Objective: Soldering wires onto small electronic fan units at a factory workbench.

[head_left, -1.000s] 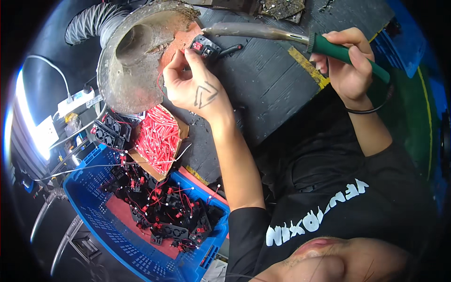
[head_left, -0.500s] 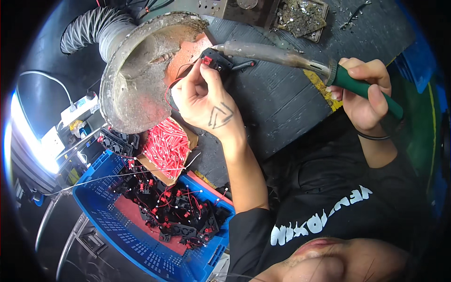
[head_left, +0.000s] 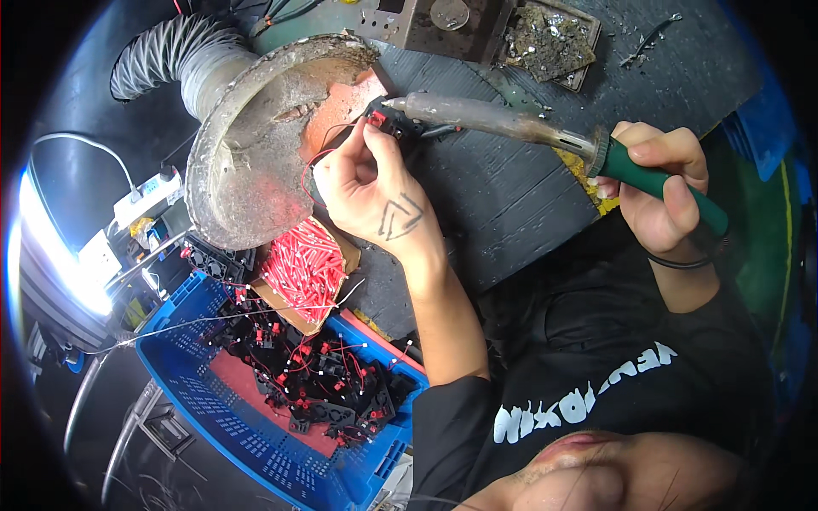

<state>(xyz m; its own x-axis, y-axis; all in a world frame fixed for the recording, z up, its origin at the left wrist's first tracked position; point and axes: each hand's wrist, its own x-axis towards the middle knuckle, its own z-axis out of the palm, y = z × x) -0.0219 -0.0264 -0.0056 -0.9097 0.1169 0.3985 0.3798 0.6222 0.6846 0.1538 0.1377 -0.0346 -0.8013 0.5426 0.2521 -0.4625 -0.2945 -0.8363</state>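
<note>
My right hand (head_left: 663, 183) is wrapped round the green handle of a soldering iron (head_left: 490, 117). The iron's long metal barrel points left across the bench, and its tip is at the top edge of a small black part with a red piece (head_left: 400, 122). My left hand (head_left: 375, 187) pinches at the red piece, thumb and index finger together; the exact grip is partly hidden by the fingers. Thin red and dark wires (head_left: 308, 170) curve out beside that hand. Behind the part stands a stained fume hood (head_left: 247, 162), its open side toward the hands.
A grey flexible duct (head_left: 166, 68) joins the hood. Below it, a cardboard box (head_left: 354, 255) holds many red sleeves. A blue basket (head_left: 196, 396) contains black fan-like parts with wires. A solder-crusted tray (head_left: 554, 38) and a metal box (head_left: 447, 25) stand at the far side.
The view has shifted slightly, so the bench items sit a little lower. Both hands keep their grips, and the iron's tip stays at the black part.
</note>
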